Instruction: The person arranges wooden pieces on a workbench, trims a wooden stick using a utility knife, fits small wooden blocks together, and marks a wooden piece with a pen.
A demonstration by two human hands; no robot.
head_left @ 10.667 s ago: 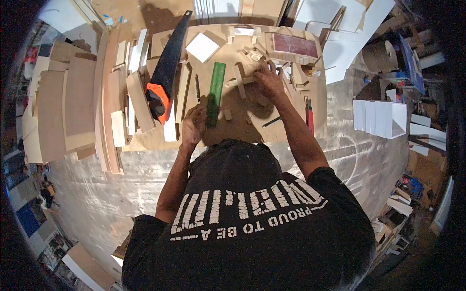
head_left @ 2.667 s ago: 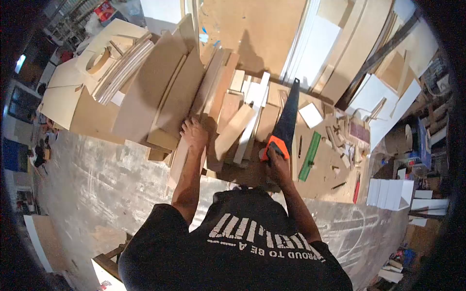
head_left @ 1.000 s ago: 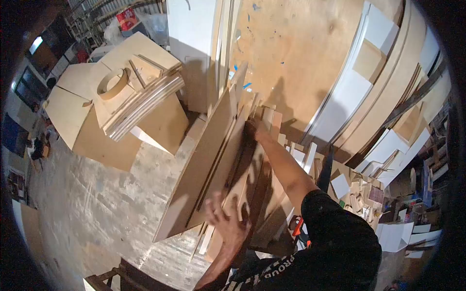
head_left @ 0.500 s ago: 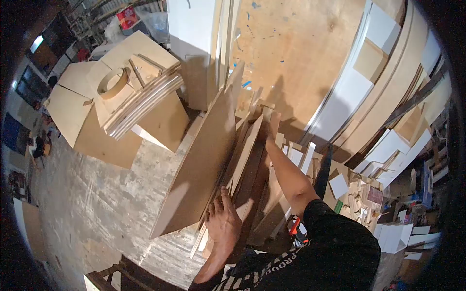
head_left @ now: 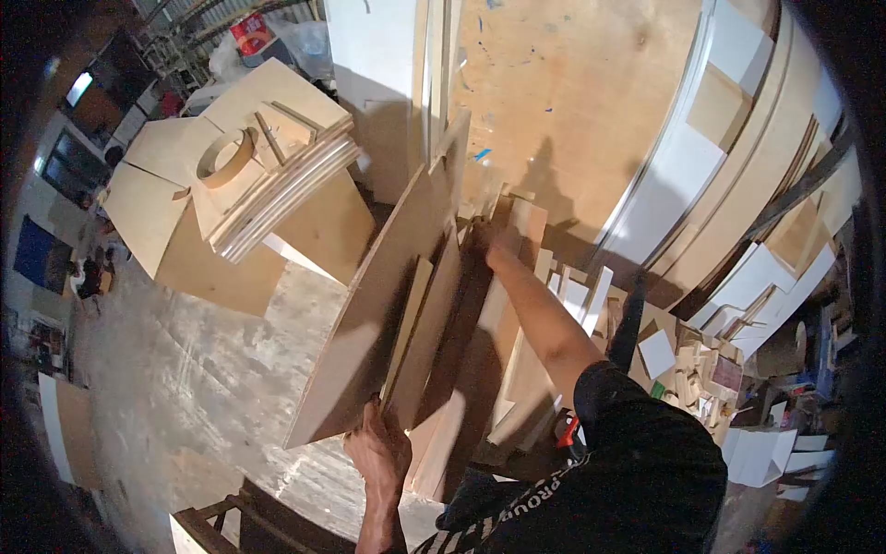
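Note:
Several wooden boards stand on edge in front of me, leaning together. A large brown panel (head_left: 355, 346) is the leftmost, with a narrow wooden board (head_left: 408, 328) beside it. My left hand (head_left: 380, 454) is closed on the near lower edge of these boards; its fingertips are partly hidden. At the far upper end, my right hand (head_left: 494, 245) is closed around the top of a wooden board (head_left: 434, 332), its fingers dim in shadow. Right of that stands another long brown board (head_left: 480, 365), close to my right forearm.
A plywood box (head_left: 212, 240) at left carries stacked strips and a roll of tape (head_left: 224, 157). A big plywood sheet (head_left: 581, 83) stands behind. White panels (head_left: 664, 185) lean at right, near a heap of wood offcuts (head_left: 701, 379). A wooden frame (head_left: 208, 526) is low left.
My left hand has moved down and left to the boards' near edge. My right hand has shifted slightly left. The gap between the leaning boards and those at right has widened.

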